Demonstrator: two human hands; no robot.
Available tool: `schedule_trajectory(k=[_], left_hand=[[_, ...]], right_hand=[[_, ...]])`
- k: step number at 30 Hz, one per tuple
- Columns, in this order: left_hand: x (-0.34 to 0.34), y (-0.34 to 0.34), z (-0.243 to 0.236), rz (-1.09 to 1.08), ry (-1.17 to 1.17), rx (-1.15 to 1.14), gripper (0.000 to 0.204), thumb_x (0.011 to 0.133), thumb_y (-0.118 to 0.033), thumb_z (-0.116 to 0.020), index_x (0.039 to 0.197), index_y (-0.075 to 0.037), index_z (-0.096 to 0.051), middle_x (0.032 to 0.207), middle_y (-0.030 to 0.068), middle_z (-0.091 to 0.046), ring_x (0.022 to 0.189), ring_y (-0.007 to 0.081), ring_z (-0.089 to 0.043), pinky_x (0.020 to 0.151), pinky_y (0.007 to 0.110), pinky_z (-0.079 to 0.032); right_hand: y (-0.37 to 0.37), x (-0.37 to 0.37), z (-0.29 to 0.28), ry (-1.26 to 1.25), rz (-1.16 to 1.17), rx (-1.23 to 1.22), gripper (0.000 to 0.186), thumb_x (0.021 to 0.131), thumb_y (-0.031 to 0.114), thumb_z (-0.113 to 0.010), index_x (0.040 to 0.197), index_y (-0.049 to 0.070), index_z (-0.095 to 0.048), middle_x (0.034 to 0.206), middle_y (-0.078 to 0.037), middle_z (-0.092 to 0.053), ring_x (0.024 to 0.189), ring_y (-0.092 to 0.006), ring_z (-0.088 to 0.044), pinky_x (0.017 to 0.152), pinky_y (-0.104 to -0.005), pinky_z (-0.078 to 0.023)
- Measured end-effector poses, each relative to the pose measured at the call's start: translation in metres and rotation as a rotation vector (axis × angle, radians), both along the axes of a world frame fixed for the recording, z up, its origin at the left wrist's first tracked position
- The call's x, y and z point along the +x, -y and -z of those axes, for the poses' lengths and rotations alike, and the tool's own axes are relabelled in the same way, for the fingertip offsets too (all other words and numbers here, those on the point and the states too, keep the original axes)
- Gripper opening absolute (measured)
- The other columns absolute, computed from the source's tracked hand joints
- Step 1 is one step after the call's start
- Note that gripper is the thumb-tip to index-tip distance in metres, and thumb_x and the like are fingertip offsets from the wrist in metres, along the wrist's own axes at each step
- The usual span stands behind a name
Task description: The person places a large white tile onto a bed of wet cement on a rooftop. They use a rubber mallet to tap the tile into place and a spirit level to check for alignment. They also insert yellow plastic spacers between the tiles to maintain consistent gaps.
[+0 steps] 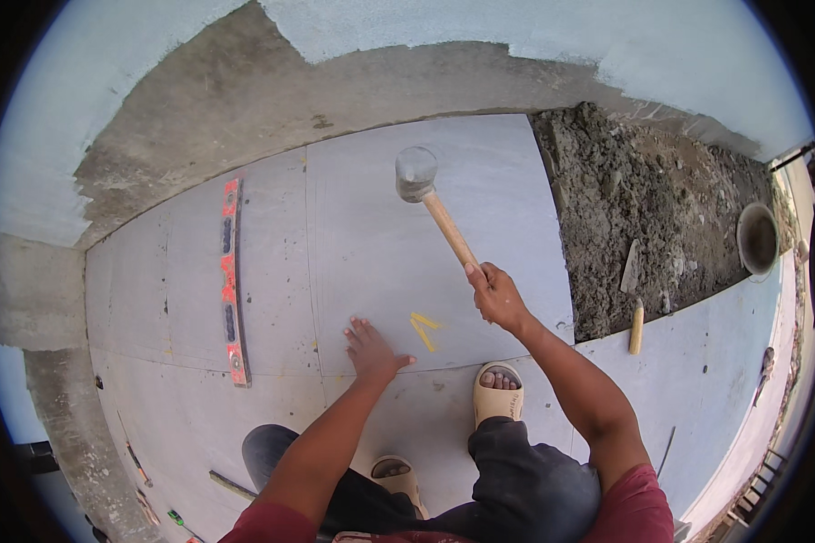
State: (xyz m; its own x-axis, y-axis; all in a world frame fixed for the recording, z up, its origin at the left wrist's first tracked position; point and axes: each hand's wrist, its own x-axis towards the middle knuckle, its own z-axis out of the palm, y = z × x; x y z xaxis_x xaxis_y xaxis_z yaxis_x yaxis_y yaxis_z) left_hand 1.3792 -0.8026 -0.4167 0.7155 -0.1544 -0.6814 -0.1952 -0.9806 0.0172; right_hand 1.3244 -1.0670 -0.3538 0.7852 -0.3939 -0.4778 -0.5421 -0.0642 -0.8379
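**Grey-headed, wooden-handled mallet (442,214) gripped at centre frame**

At left, a long red-and-black spirit level (230,281) is laid on grey tiles. At lower centre, the left hand (371,351) is set palm-down, fingers spread, nothing visibly held, on a large pale grey tile (394,262); its palm is hidden. The mallet's head is blurred; whether the tile is touched cannot be told. Right of centre, the handle's end is wrapped by the right hand (498,297), forearm slanting from lower right. At right, a wooden-handled trowel's (637,328) blade is hard to make out against dark mortar (602,199).
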Motion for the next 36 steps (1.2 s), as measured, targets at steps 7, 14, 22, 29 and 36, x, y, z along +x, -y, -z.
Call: schedule_trajectory(k=[7,14,22,29,36], left_hand=[[0.018,0.022,-0.021,0.37,0.016,0.114,0.15,0.058,-0.072,-0.082,0.157,0.0,0.004,0.162,0.0297,0.01,0.148,0.0538,0.0,0.117,0.063,-0.018],[0.005,0.035,-0.003,0.197,0.058,0.089,0.146,0.065,-0.084,-0.068,0.155,0.005,0.005,0.161,0.0318,0.01,0.146,0.0577,0.001,0.118,0.061,-0.017],[0.009,0.042,0.005,0.188,0.07,0.123,0.146,0.068,-0.083,-0.066,0.152,0.012,0.006,0.158,0.0374,0.013,0.143,0.0626,0.001,0.117,0.062,-0.019],[0.019,0.024,0.006,0.396,-0.015,0.121,0.146,0.069,-0.081,-0.068,0.15,0.015,0.007,0.156,0.041,0.012,0.142,0.0641,0.001,0.118,0.061,-0.015],[0.012,0.02,0.003,0.386,0.0,0.1,0.146,0.07,-0.077,-0.071,0.147,0.021,0.005,0.154,0.0442,0.009,0.146,0.0574,0.006,0.12,0.058,-0.005]], right_hand=[[-0.02,-0.106,0.018,-0.113,0.175,0.007,0.054,0.103,0.047,-0.047,0.085,-0.003,-0.054,0.063,-0.016,-0.057,0.051,-0.0278,-0.057,0.053,-0.0396,-0.046],[-0.005,-0.124,0.021,-0.246,0.132,-0.143,0.056,0.103,0.047,-0.045,0.089,-0.007,-0.056,0.075,-0.031,-0.063,0.077,-0.0498,-0.064,0.071,-0.0523,-0.051],[0.024,-0.105,-0.001,-0.291,0.033,-0.073,0.056,0.104,0.046,-0.042,0.096,-0.009,-0.053,0.077,-0.035,-0.064,0.082,-0.0527,-0.064,0.074,-0.0551,-0.053],[-0.004,-0.119,0.031,-0.25,0.107,-0.176,0.056,0.104,0.046,-0.041,0.097,-0.009,-0.053,0.078,-0.033,-0.064,0.08,-0.0518,-0.065,0.076,-0.0542,-0.053],[-0.017,-0.101,-0.019,-0.084,0.156,-0.051,0.056,0.102,0.049,-0.044,0.095,-0.005,-0.054,0.072,-0.027,-0.064,0.073,-0.0473,-0.065,0.071,-0.0528,-0.052]])
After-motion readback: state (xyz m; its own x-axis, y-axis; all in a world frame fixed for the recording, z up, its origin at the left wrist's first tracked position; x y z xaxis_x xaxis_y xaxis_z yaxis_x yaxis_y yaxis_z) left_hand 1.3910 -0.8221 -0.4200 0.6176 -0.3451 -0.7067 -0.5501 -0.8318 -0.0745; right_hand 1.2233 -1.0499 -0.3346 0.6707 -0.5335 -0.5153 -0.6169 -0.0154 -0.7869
